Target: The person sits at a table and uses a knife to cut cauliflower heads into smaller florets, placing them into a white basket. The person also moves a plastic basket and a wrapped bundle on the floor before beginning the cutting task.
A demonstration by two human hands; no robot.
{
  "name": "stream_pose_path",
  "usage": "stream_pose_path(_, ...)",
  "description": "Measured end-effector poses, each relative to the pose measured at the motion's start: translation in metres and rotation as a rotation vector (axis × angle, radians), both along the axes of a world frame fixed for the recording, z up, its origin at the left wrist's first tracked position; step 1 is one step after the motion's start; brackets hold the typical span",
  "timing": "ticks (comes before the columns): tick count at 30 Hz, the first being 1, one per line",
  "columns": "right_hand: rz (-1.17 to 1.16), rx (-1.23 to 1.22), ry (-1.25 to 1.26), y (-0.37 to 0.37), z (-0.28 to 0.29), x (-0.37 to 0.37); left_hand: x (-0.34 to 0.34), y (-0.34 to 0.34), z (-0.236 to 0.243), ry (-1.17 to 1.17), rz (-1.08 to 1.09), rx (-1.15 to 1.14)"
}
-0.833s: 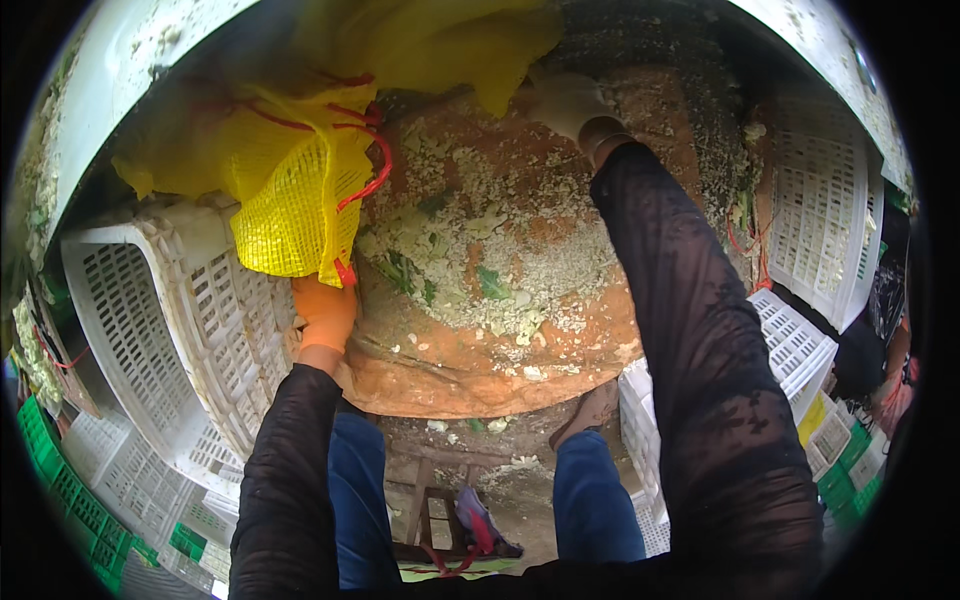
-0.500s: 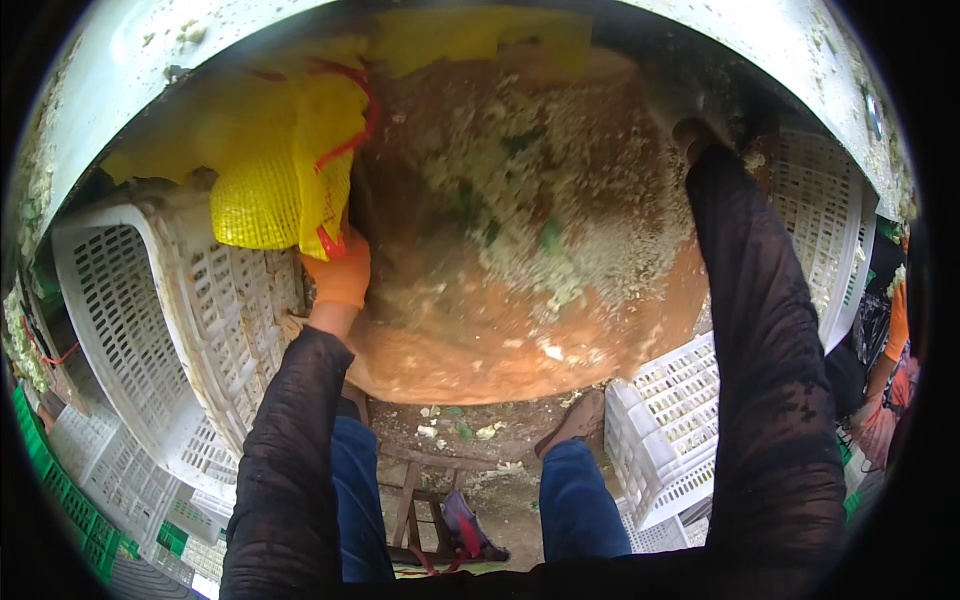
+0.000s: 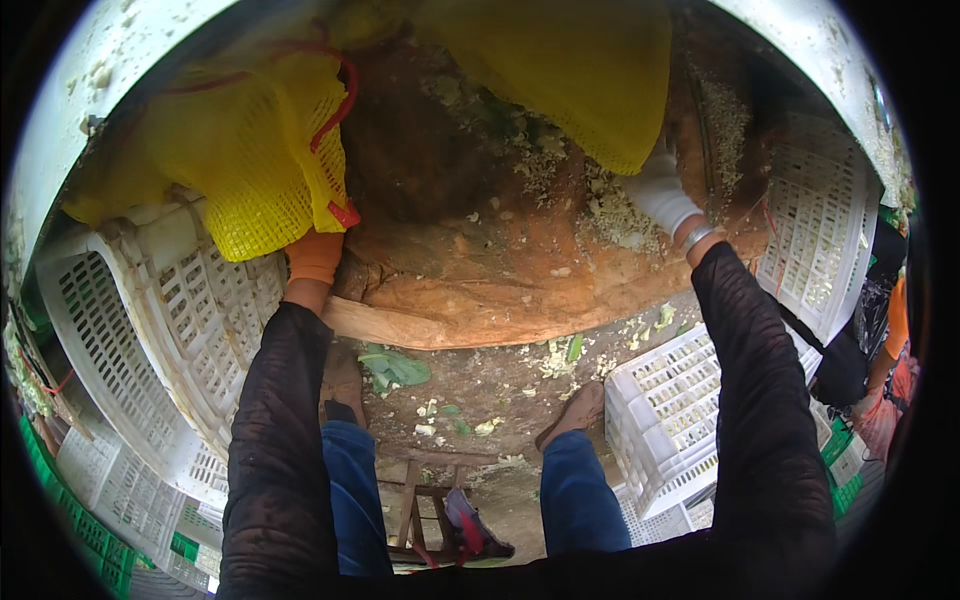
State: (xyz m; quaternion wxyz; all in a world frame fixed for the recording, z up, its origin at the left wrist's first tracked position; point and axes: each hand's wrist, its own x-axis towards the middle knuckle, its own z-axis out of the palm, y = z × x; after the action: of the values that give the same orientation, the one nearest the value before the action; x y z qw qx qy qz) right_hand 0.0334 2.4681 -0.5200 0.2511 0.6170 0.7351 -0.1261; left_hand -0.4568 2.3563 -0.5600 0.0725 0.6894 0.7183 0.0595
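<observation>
My left hand [image 3: 313, 252], in an orange glove, is at the bottom of a yellow mesh bag [image 3: 250, 180] with red cord, which hides its fingers. My right hand [image 3: 655, 190], in a white glove, reaches up to the lower corner of a second yellow bag [image 3: 560, 70]; its fingers are obscured there. Both hands are over a soiled orange sheet [image 3: 520, 290] scattered with pale vegetable crumbs and leafy bits, its upper part in shadow.
White perforated crates stand at left [image 3: 120, 340], far right [image 3: 810, 210] and lower right [image 3: 655, 420]. A pale curved panel [image 3: 800, 50] arches overhead. Leaf scraps [image 3: 395, 368] and a wooden frame [image 3: 420, 510] lie around my feet. An orange sleeve [image 3: 895, 320] of someone else shows at right.
My right hand swung outward, then came back lower. The second yellow bag now hangs down beside it. My left hand rose slightly with its bag. The orange sheet's front edge shifted away, exposing more floor.
</observation>
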Motion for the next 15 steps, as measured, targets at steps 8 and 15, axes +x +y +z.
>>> stream_pose_path(8,0.045,0.051,-0.19,0.041,-0.041,0.008,0.084,-0.042,0.104,-0.024,-0.344,-0.121)
stream_pose_path(15,-0.468,0.035,0.55,0.085,0.007,0.001,0.067,-0.097,0.069,0.065,-0.284,-0.336)
